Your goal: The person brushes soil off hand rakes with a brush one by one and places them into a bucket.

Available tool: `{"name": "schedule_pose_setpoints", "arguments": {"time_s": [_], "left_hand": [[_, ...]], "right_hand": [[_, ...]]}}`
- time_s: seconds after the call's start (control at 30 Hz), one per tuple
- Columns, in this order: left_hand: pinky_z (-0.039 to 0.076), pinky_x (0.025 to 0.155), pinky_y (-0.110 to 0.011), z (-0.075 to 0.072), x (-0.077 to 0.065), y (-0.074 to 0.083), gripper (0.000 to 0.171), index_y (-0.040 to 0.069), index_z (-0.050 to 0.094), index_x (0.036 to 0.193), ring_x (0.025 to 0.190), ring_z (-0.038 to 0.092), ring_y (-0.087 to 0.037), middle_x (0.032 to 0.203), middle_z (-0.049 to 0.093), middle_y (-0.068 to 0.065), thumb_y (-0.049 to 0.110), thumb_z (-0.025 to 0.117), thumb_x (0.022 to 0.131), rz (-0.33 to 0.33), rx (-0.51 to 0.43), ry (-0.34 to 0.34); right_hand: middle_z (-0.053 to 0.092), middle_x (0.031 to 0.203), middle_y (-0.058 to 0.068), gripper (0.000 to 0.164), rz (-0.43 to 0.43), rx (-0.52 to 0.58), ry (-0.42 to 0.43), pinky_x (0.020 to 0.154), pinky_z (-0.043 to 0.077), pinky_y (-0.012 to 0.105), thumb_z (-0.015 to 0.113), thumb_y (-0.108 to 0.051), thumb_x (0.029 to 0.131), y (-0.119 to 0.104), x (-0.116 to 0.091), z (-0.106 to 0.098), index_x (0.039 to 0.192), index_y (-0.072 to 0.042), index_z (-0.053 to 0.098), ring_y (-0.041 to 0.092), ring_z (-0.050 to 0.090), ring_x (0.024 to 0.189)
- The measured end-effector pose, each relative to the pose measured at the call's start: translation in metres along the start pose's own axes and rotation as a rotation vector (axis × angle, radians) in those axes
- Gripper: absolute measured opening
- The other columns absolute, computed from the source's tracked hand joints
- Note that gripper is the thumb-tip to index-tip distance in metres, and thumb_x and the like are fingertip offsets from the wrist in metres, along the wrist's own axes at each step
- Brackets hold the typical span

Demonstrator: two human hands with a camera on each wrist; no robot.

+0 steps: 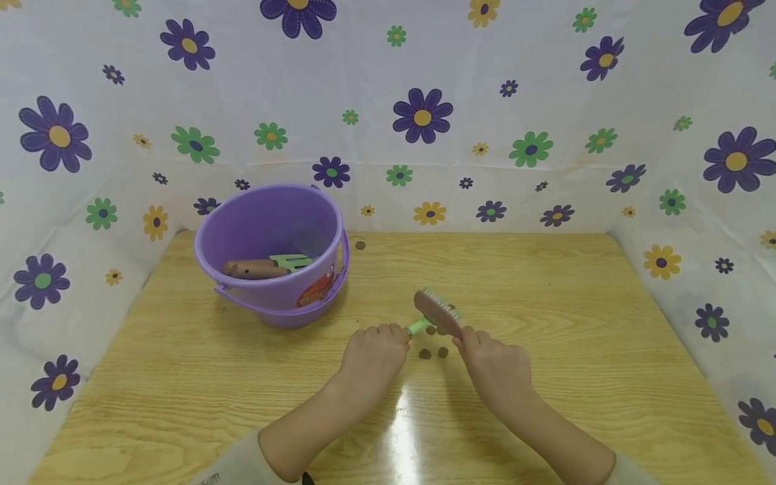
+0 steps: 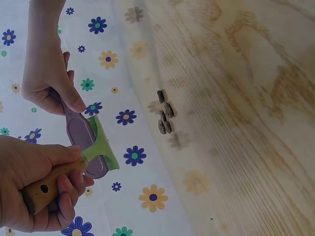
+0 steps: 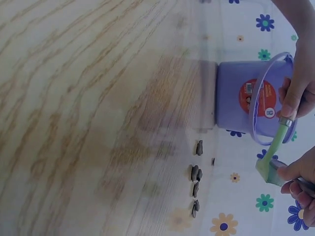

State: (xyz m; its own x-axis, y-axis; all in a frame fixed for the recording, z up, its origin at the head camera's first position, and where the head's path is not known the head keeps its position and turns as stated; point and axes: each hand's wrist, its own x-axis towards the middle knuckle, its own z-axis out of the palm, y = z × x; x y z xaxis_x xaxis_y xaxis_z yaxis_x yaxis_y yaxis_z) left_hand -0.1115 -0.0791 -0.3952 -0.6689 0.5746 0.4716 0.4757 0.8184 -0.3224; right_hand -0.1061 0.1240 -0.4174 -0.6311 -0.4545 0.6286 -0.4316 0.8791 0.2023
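Note:
My left hand [image 1: 372, 357] grips the wooden handle [image 2: 54, 182] of a small green-headed garden hand tool [image 1: 417, 327]. My right hand [image 1: 498, 372] holds a brush [image 1: 438, 314] with a mauve back by its handle. The brush lies across the tool's green head and partly hides it in the head view; in the left wrist view the two overlap closely. Both are raised over the table. Several dark pebbles [image 1: 425, 353] lie on the wood under them, seen also in the right wrist view as a row of stones [image 3: 196, 173].
A purple bucket [image 1: 273, 296] stands at the back left with its handle hanging down in front. Inside it are a wooden-handled tool [image 1: 257, 269] and a green fork [image 1: 292, 261]. One dark pebble [image 1: 360, 245] lies near the back edge. Flowered cloth [image 1: 364, 81] surrounds the table [image 1: 576, 303].

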Motion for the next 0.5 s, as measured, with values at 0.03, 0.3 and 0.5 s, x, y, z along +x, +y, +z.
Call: {"name": "schedule_pose_setpoints", "arguments": {"time_s": [0.03, 0.3, 0.5], "left_hand": [[0.024, 0.036, -0.015, 0.0000, 0.0000, 0.0003, 0.035, 0.009, 0.053, 0.064, 0.043, 0.030, -0.005, 0.051, 0.042, 0.004, 0.031, 0.072, 0.083, -0.001, 0.001, -0.002], [0.025, 0.035, -0.016, 0.0025, -0.0022, 0.0022, 0.033, 0.010, 0.053, 0.063, 0.043, 0.033, -0.005, 0.051, 0.041, 0.004, 0.026, 0.067, 0.088, 0.016, 0.006, -0.056], [0.029, 0.036, -0.016, 0.0095, -0.0088, 0.0031, 0.032, 0.010, 0.053, 0.065, 0.044, 0.036, -0.005, 0.052, 0.043, 0.004, 0.029, 0.071, 0.084, 0.029, 0.014, -0.013]], "right_hand": [[0.055, 0.050, 0.005, 0.058, 0.002, -0.001, 0.005, 0.031, 0.017, 0.015, 0.021, -0.030, 0.105, 0.0000, 0.0005, -0.0006, 0.075, 0.002, 0.059, 0.008, 0.035, 0.031], [0.050, 0.046, 0.002, 0.052, 0.017, -0.004, 0.008, 0.030, 0.016, 0.016, 0.028, -0.029, 0.103, 0.0022, 0.0053, -0.0047, 0.073, 0.001, 0.058, 0.005, 0.025, 0.033], [0.054, 0.048, 0.004, 0.054, 0.044, 0.018, 0.028, 0.028, 0.023, 0.017, 0.031, -0.032, 0.104, 0.0056, 0.0090, -0.0080, 0.073, 0.002, 0.061, 0.007, 0.033, 0.030]]}}
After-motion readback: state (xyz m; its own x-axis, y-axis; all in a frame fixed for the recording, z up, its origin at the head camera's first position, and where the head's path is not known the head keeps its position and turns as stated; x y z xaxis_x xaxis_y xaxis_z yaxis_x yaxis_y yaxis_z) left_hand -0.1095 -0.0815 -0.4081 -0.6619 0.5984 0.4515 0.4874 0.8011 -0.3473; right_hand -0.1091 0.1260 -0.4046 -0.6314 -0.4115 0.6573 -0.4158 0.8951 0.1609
